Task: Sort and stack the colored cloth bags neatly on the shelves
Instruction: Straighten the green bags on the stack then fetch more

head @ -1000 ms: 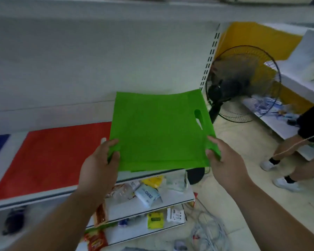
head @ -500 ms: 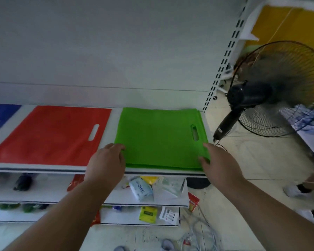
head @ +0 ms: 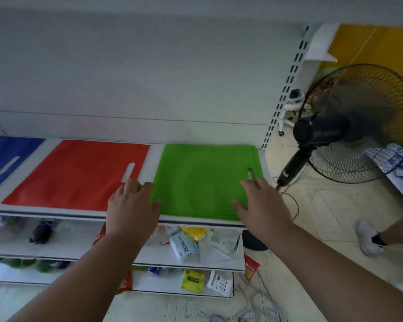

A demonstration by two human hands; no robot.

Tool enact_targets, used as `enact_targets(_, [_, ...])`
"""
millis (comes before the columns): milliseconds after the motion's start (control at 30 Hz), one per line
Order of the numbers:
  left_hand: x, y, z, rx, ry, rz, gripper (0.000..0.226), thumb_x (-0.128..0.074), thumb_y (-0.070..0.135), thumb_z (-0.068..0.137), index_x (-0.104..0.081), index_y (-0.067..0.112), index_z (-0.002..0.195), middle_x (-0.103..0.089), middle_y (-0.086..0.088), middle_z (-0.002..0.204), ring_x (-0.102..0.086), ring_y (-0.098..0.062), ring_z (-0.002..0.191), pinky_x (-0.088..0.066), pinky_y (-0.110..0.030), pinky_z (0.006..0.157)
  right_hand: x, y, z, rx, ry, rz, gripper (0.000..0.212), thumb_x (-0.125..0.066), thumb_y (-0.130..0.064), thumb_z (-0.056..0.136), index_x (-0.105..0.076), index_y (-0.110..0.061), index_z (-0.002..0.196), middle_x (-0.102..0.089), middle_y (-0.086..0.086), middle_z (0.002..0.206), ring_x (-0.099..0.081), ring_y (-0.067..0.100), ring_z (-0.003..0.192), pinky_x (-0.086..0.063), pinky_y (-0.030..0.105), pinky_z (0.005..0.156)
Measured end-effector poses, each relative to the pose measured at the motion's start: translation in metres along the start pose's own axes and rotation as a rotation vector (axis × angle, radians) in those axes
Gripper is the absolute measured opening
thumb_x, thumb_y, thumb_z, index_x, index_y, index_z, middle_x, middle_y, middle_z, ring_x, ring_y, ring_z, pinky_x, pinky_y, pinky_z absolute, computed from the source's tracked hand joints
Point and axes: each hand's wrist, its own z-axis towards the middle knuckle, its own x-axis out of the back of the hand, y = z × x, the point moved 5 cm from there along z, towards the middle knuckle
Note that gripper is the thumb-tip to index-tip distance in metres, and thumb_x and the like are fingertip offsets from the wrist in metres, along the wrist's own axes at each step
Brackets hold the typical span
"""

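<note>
From the head camera I see the green bag (head: 203, 180) lying flat on the white shelf (head: 153, 156), at its right end, with the handle slot toward the right edge. My left hand (head: 132, 205) rests at the bag's near left corner, fingers relaxed and spread, gripping nothing; its fingertips touch the shelf strip between the green bag and the red bag (head: 77, 174). My right hand (head: 262, 205) lies on the near right part of the green bag, fingers straight and apart, flat on the cloth just below the slot. The red bag sits just left of the green one, and a blue bag (head: 4, 162) lies farther left. A black fan (head: 349, 126) stands on the floor at right.
</note>
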Motion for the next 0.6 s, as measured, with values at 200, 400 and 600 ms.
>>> enact_targets(200, [0.053,-0.056,-0.026,0.004,0.088,-0.090,0.044,-0.062,0.035,0.087,-0.055,0.025,0.130,-0.058,-0.003,0.113,-0.057,-0.028,0.104,-0.048,-0.043,0.089,0.036,-0.130,0.006,0.258,0.110,0.100,0.060,-0.053,-0.045,0.095,-0.036,-0.017,0.145,-0.046,0.005,0.129,-0.047,0.021,0.116,-0.042,0.036,0.099])
enact_targets(400, [0.090,-0.219,-0.091,0.231,0.117,-0.078,0.050,-0.053,0.044,0.091,-0.041,0.036,0.139,-0.052,0.001,0.129,-0.051,-0.025,0.119,-0.044,-0.042,0.098,0.013,-0.315,-0.002,0.505,0.087,0.204,0.063,-0.054,-0.046,0.092,-0.036,-0.020,0.147,-0.043,0.003,0.136,-0.042,0.022,0.125,-0.036,0.036,0.106])
enact_targets(600, [0.129,-0.409,-0.168,0.440,0.145,0.122,0.044,-0.058,0.042,0.085,-0.057,0.031,0.128,-0.064,-0.001,0.109,-0.063,-0.029,0.097,-0.050,-0.041,0.078,-0.025,-0.524,-0.021,0.746,0.022,0.258,0.066,-0.056,-0.045,0.092,-0.034,-0.018,0.148,-0.045,0.006,0.136,-0.042,0.023,0.126,-0.038,0.037,0.105])
